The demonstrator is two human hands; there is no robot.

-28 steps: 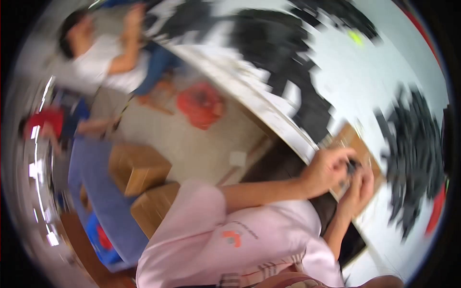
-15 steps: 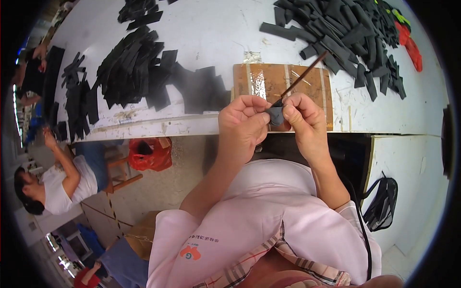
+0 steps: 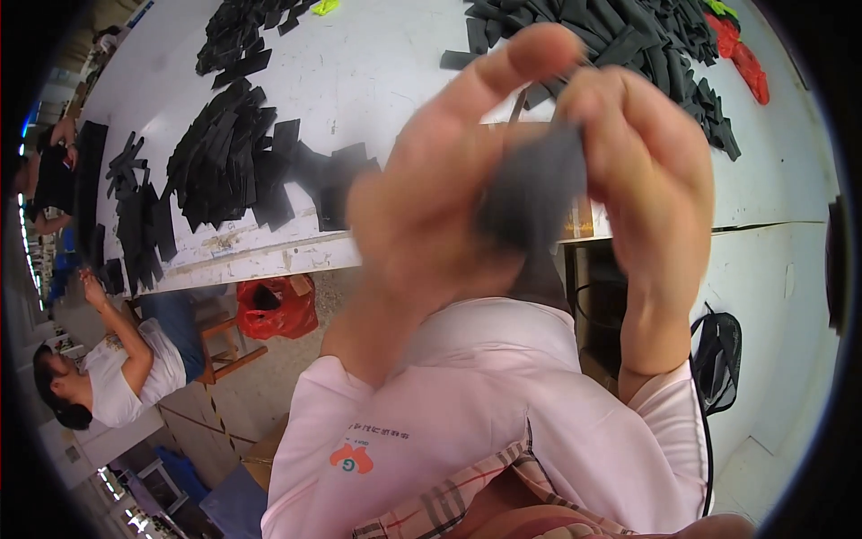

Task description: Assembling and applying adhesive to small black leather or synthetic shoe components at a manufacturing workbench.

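Raised close to the camera and blurred, a dark grey fabric piece [image 3: 532,184] hangs between my hands. My right hand [image 3: 642,171] is closed on its upper right edge, thumb and fingers pinched together. My left hand [image 3: 422,193] is against the left side of the fabric, its index finger stretched up toward the right fingertips. The other left fingers are smeared or hidden, so its grip is unclear. A short bit of a thin brown stick [image 3: 518,105] shows between the hands; what supports it is hidden. The hands cover most of the brown carton [image 3: 579,218] on the table.
On the white table [image 3: 337,90] flat black strips [image 3: 220,162] are piled at left. Many dark grey fabric tubes [image 3: 620,40] are heaped at far right, beside a red bag [image 3: 745,67]. A red plastic bag [image 3: 278,310] stands below the table, near a seated person [image 3: 135,368].
Both hands have risen from the carton toward the camera with the grey fabric piece. My left index finger has stretched out. Most of the brown stick is now hidden. The view has shifted slightly.
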